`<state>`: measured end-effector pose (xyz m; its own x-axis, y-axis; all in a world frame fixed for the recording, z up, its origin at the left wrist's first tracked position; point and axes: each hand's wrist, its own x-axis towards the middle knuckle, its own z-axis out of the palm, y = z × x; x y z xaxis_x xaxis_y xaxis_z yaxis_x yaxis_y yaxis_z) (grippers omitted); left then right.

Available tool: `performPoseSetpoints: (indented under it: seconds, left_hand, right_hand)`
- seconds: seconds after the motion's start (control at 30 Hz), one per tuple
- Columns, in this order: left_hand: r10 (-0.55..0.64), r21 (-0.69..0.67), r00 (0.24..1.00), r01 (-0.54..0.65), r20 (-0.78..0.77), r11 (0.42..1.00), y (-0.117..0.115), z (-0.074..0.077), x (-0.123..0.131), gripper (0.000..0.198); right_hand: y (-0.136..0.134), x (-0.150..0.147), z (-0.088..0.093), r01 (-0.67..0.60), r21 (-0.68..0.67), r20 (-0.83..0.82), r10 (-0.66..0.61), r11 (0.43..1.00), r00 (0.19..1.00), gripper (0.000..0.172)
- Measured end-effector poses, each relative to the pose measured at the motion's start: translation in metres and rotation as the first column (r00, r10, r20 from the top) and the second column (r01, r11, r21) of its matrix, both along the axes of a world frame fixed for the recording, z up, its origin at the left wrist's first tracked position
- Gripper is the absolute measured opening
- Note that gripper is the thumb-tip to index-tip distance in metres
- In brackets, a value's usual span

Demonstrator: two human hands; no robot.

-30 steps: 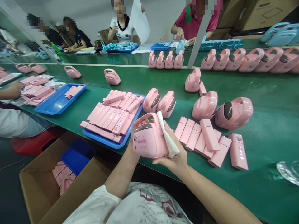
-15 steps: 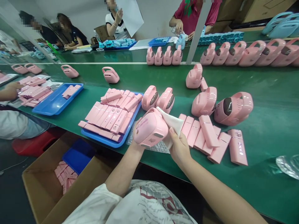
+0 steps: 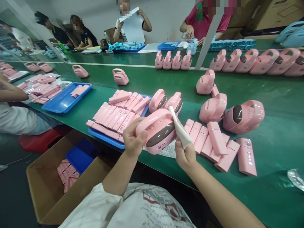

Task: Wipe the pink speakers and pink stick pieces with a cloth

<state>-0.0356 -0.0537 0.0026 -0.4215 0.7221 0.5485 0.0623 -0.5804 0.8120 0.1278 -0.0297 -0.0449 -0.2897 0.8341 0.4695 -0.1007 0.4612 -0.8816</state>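
Note:
My left hand (image 3: 133, 136) is closed on a pink plastic housing (image 3: 152, 126) with a loop handle and a dark oval window, held above the bench edge. A white cloth (image 3: 181, 131) is pinched in my right hand (image 3: 186, 155), and it lies against the right side of the housing. Bubble wrap (image 3: 169, 150) shows beneath, on the bench. Just right of my right hand lie several pink rectangular panels (image 3: 205, 141). To the left, a blue tray (image 3: 106, 139) carries a stack of similar pink panels (image 3: 116, 115).
Two pink housings (image 3: 158, 99) stand behind my hands, with others (image 3: 244, 117) to the right and in a far row (image 3: 266, 61). A cardboard box (image 3: 45, 205) is on the floor at left. Co-workers (image 3: 206, 22) sit across the green bench (image 3: 273, 152).
The housing has turned in my left hand, so its handle and dark window now show instead of its base. The cloth has moved along with my right hand. A person opposite has lifted a white sheet.

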Motion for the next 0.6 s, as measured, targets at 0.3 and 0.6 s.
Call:
performPoseSetpoints:
  seconds: [0.3,0.6]
  left_hand:
    - [-0.041,-0.162,0.995,0.026,-0.093,0.986,-0.004,-0.001,0.010,0.025]
    - [-0.119,-0.185,0.982,0.146,0.148,0.972,0.002,0.001,-0.011,0.028]
  right_hand:
    - [0.002,0.002,-0.004,-0.199,0.655,0.299,-0.009,0.729,0.954,0.052]
    - [0.035,0.023,0.000,0.490,-0.237,0.009,-0.502,0.839,0.865,0.046]
